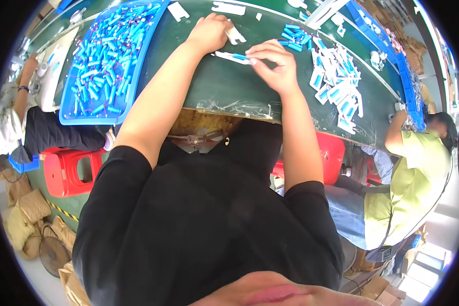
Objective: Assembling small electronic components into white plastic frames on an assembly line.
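Note:
My right hand (276,64) pinches a slim white plastic casing (223,55) that has a blue cylindrical battery cell (239,56) in it, held low over the green table. Just to its left, my left hand (208,34) is closed with its fingers curled down around a white plastic casing (234,34), whose notched end sticks out to the right. The left fingertips are partly hidden. Right of my right hand lies a heap of white casings with blue cells (336,81). Behind that heap sits a small pile of loose blue cells (295,37).
A large blue tray (84,121) full of blue cells with red wires stands left. White pieces (228,8) lie at the table's far side. Blue bins (412,97) line the right. Co-workers sit at both sides, one in a yellow-green shirt (410,178), near red stools (61,173).

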The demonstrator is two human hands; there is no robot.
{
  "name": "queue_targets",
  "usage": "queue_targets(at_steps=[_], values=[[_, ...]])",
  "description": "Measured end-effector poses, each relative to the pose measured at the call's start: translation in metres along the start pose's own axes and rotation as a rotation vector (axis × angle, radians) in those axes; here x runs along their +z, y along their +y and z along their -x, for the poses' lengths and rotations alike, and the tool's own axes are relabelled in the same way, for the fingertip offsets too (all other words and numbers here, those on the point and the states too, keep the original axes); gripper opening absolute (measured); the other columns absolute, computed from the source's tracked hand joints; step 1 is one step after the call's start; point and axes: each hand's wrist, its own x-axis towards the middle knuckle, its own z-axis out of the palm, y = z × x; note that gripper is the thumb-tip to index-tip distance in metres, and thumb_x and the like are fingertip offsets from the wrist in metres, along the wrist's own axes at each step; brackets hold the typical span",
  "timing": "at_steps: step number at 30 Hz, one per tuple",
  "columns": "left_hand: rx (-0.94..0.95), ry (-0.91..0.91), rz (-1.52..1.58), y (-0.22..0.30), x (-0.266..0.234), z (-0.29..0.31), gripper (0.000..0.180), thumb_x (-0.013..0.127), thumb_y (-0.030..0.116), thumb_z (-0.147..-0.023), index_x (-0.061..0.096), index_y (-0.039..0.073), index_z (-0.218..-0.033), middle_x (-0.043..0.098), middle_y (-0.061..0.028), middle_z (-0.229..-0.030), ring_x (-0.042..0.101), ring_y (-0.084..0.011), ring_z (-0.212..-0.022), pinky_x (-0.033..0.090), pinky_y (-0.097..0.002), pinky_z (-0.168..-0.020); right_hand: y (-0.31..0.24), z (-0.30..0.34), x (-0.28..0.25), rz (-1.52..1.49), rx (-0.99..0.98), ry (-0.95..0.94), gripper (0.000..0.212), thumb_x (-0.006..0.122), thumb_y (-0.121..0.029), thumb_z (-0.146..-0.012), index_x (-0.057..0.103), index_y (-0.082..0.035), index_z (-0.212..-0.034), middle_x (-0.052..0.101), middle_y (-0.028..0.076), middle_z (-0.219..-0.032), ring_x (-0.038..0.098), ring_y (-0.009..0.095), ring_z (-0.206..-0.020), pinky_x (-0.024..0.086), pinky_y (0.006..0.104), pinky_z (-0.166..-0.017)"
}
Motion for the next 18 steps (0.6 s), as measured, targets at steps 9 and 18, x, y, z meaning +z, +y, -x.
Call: queue_targets(at_steps=[9, 18], values=[[-0.076, 0.027, -0.103, 0.007, -0.008, 0.004, 0.031, 0.074, 0.024, -0.088, 0.081, 0.015, -0.117, 0.069, -0.0087, -0.125, 0.06, -0.0275, -0.129, 0.05, -0.0458, -0.11, -0.001, 0.004, 0.014, 0.23, 0.103, -0.239, 0.025, 0.088, -0.012, -0.081, 0.078, -0.007, -0.104, 0.072, 0.006, -0.111, 0.066, 0.027, -0.106, 0.055, 0.0387, -0.095], [-0.263, -0.197, 0.124, 0.013, -0.028, 0.0, 0.033, 0.075, 0.039, -0.089, 0.08, 0.012, -0.106, 0.078, -0.013, -0.105, 0.076, -0.034, -0.101, 0.062, -0.0479, -0.09, 0.013, 0.015, 0.013, 0.317, 0.206, -0.259, 0.051, 0.088, -0.016, -0.08, 0.076, -0.012, -0.13, 0.073, 0.01, -0.111, 0.067, 0.031, -0.107, 0.057, 0.0414, -0.097]])
